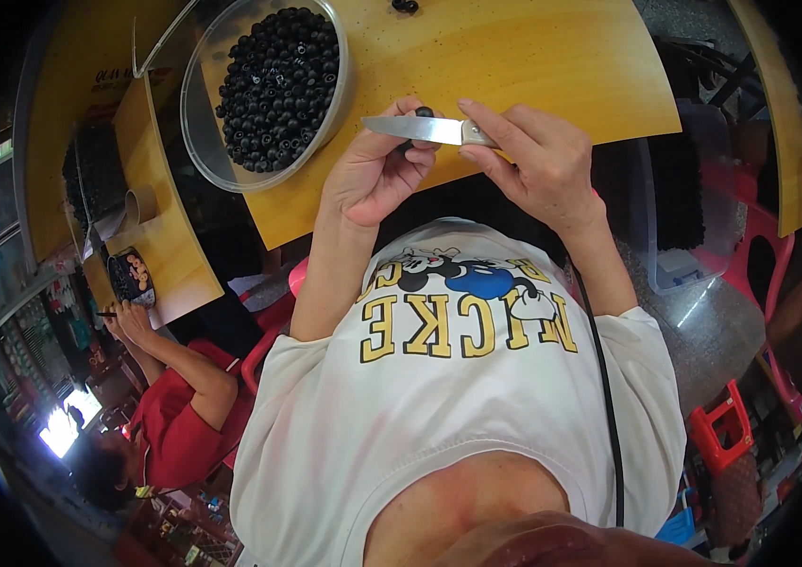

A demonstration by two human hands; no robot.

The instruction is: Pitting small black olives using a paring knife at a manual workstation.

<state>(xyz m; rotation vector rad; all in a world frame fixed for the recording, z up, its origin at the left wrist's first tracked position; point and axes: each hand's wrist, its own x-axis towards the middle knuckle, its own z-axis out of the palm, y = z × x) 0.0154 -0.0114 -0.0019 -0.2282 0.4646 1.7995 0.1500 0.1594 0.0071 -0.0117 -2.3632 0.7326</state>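
Observation:
My left hand point(389, 175) pinches a small black rubber-like round part point(424, 111) over the near edge of the yellow wooden table. In my right hand point(545, 159) is a small knife point(410, 127) with a pale handle, its blade pointing left. The blade lies across the front of the left fingertips, against or very close to the black part, and partly hides it. Left of my hands, a clear round plastic tub point(190, 142) holds a heap of small black ring-shaped parts point(283, 90).
The yellow table point(505, 57) carries a few loose black pieces point(405, 6) at its far edge. To my right stands a clear plastic bin point(645, 222) with dark contents, near a red stool point(722, 427). A co-worker in red point(184, 406) works at another table on the left.

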